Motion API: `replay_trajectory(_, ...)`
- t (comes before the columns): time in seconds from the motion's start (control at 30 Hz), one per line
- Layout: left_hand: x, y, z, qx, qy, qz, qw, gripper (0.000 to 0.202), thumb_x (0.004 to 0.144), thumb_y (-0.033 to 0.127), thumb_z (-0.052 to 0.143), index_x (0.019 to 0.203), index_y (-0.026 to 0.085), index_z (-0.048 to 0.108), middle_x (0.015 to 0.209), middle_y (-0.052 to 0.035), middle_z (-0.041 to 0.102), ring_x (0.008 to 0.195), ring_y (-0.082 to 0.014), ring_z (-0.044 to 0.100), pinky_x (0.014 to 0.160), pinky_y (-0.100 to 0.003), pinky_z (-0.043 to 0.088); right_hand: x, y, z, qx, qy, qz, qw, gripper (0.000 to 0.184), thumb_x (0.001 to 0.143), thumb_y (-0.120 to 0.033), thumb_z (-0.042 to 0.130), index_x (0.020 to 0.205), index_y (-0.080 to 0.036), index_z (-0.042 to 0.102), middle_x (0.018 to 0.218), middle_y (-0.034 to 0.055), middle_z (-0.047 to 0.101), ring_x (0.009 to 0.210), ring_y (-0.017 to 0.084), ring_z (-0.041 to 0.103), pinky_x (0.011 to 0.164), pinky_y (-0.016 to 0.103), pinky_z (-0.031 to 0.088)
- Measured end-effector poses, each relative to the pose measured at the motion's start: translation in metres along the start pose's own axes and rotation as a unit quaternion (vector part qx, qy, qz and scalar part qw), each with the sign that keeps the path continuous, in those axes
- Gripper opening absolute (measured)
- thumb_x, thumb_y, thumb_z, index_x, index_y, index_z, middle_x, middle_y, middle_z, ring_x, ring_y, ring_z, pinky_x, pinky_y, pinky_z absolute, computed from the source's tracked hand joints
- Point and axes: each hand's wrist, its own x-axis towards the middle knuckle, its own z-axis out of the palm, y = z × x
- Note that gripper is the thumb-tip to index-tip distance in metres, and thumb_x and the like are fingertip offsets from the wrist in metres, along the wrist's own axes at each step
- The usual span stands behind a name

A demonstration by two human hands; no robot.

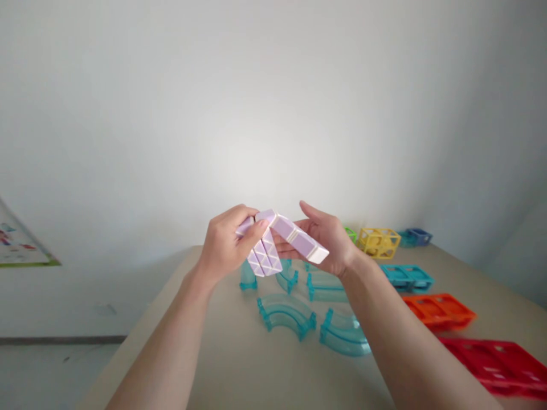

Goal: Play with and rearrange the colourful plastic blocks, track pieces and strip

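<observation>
A lilac and white snake puzzle [265, 250], made of linked wedge blocks, is held up above the table. One part of it is folded into a compact patterned cluster, while a straight arm of blocks slants down to the right. My left hand [231, 239] grips the folded part, thumb across its front and fingers behind. My right hand [327, 233] is open behind the straight arm, its palm turned to the puzzle and its thumb raised. Whether the right fingers touch the puzzle from behind is hidden.
Clear teal curved track pieces [286, 310] lie on the tan table [239, 364] below my hands. Along the right stand a yellow frame block [379, 242], a teal one [408, 277], an orange one [440, 310] and a red one [499, 364]. A white wall [256, 102] rises behind.
</observation>
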Motion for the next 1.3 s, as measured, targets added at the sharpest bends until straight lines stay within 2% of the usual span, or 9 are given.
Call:
replay_trajectory(0.37, 0.003, -0.001, 0.002, 0.081, -0.048, -0.039, 0.995, 0.026, 0.089, 0.037, 0.055, 0.081, 0.015, 0.066, 0.076, -0.0031, 0.068, 0.071, -0.0146, 0.061, 0.067, -0.024, 0.041, -0.009, -0.010, 0.015, -0.179, -0.024, 0.064, 0.982, 0.040, 0.100, -0.039, 0.032, 0.093, -0.013, 0.061, 0.084, 0.0077, 0.068, 0.077, 0.017, 0.065, 0.070, 0.027, 0.050)
replay_trajectory(0.53, 0.001, 0.006, 0.021, 0.076, -0.027, -0.170, 0.982, 0.034, 0.089, 0.041, 0.051, 0.071, 0.016, 0.067, 0.067, -0.0012, 0.067, 0.063, -0.0143, 0.057, 0.060, -0.024, 0.038, -0.009, -0.011, 0.033, -0.484, 0.109, 0.076, 0.865, 0.021, 0.096, -0.021, 0.039, 0.099, -0.011, 0.057, 0.082, 0.0128, 0.065, 0.069, 0.020, 0.062, 0.063, 0.028, 0.042)
replay_trajectory(0.6, 0.001, 0.008, 0.024, 0.034, 0.001, -0.198, 0.980, 0.035, 0.088, 0.041, 0.053, 0.066, 0.016, 0.063, 0.061, 0.0013, 0.062, 0.060, -0.0126, 0.054, 0.056, -0.023, 0.035, -0.007, -0.008, 0.032, -0.414, 0.112, 0.073, 0.901, 0.026, 0.098, -0.024, 0.035, 0.098, -0.011, 0.057, 0.079, 0.0108, 0.064, 0.067, 0.018, 0.059, 0.060, 0.027, 0.040)
replay_trajectory(0.7, 0.001, 0.011, 0.023, -0.058, 0.076, -0.190, 0.977, 0.034, 0.087, 0.038, 0.053, 0.061, 0.017, 0.054, 0.055, 0.0045, 0.051, 0.054, -0.0098, 0.046, 0.050, -0.021, 0.032, -0.006, -0.005, 0.021, -0.170, -0.027, 0.077, 0.982, 0.044, 0.098, -0.047, 0.034, 0.091, -0.011, 0.060, 0.073, 0.0052, 0.059, 0.061, 0.013, 0.052, 0.056, 0.024, 0.039)
replay_trajectory(0.8, 0.001, 0.015, 0.020, -0.078, 0.134, -0.162, 0.975, 0.033, 0.087, 0.035, 0.053, 0.060, 0.017, 0.051, 0.054, 0.0049, 0.046, 0.053, -0.0087, 0.042, 0.047, -0.021, 0.030, -0.009, -0.008, 0.011, -0.047, -0.128, 0.082, 0.987, 0.043, 0.087, -0.054, 0.055, 0.089, -0.011, 0.061, 0.071, 0.0009, 0.056, 0.060, 0.011, 0.048, 0.055, 0.022, 0.038)
replay_trajectory(1.03, 0.000, 0.027, 0.023, -0.126, 0.182, -0.212, 0.952, 0.049, 0.090, 0.042, 0.048, 0.048, 0.017, 0.046, 0.045, 0.0033, 0.040, 0.044, -0.0091, 0.038, 0.043, -0.023, 0.027, -0.019, -0.035, 0.031, -0.343, -0.046, 0.077, 0.935, 0.021, 0.083, -0.032, 0.060, 0.074, -0.014, 0.062, 0.062, -0.0003, 0.056, 0.056, 0.010, 0.046, 0.052, 0.023, 0.030)
replay_trajectory(1.17, -0.037, 0.038, 0.027, -0.238, 0.274, -0.187, 0.913, 0.049, 0.092, 0.032, 0.043, 0.047, 0.016, 0.052, 0.044, -0.0002, 0.049, 0.043, -0.0115, 0.045, 0.045, -0.025, 0.033, -0.052, -0.039, 0.053, -0.357, -0.088, 0.044, 0.929, 0.017, 0.084, -0.031, 0.062, 0.086, -0.015, 0.064, 0.072, 0.0005, 0.061, 0.062, 0.012, 0.051, 0.056, 0.022, 0.034)
replay_trajectory(1.23, -0.071, 0.041, 0.026, -0.351, 0.246, -0.150, 0.891, 0.047, 0.093, 0.029, 0.038, 0.051, 0.017, 0.053, 0.049, -0.0021, 0.053, 0.049, -0.0144, 0.051, 0.050, -0.028, 0.039, -0.081, -0.026, 0.060, -0.332, -0.142, 0.028, 0.932, 0.037, 0.081, -0.046, 0.067, 0.101, -0.016, 0.062, 0.089, 0.0038, 0.063, 0.073, 0.015, 0.056, 0.062, 0.023, 0.042)
replay_trajectory(1.3, -0.110, 0.042, 0.022, -0.368, 0.118, -0.128, 0.914, 0.039, 0.093, 0.024, 0.040, 0.058, 0.017, 0.056, 0.055, -0.0032, 0.055, 0.057, -0.0163, 0.055, 0.059, -0.030, 0.045, -0.114, -0.003, 0.064, -0.355, -0.173, 0.029, 0.918, 0.067, 0.073, -0.059, 0.070, 0.122, -0.016, 0.055, 0.107, 0.0096, 0.061, 0.088, 0.021, 0.058, 0.074, 0.029, 0.049)
